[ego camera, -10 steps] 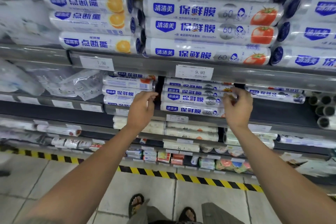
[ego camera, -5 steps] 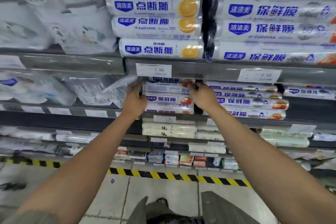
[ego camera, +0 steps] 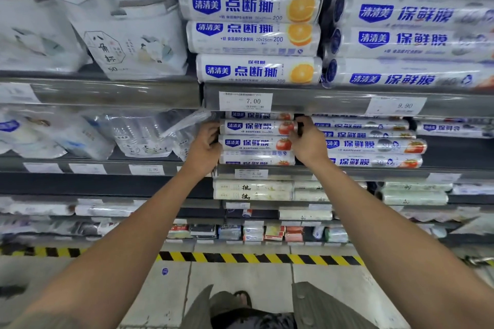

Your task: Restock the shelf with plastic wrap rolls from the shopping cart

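Note:
A short stack of plastic wrap rolls (ego camera: 256,141) with blue labels and a tomato picture lies on the second shelf (ego camera: 347,172), under the 7.00 price tag. My left hand (ego camera: 204,145) presses against the stack's left ends. My right hand (ego camera: 307,141) presses against the right ends, fingers curled around the roll ends. Both hands clamp the stack between them. To the right lies a longer stack of the same kind of rolls (ego camera: 374,144). The shopping cart is out of view.
The top shelf holds orange-picture rolls (ego camera: 254,37) and long tomato rolls (ego camera: 406,40). Bagged cups (ego camera: 128,43) stand at top left, clear bags (ego camera: 144,136) left of my hand. Lower shelves carry pale rolls (ego camera: 254,191) and small packs. A yellow-black stripe (ego camera: 256,258) marks the floor.
Both hands shifted from the longer stack leftwards to the short stack and closed in on its two ends. The view moved left and closer to the shelf.

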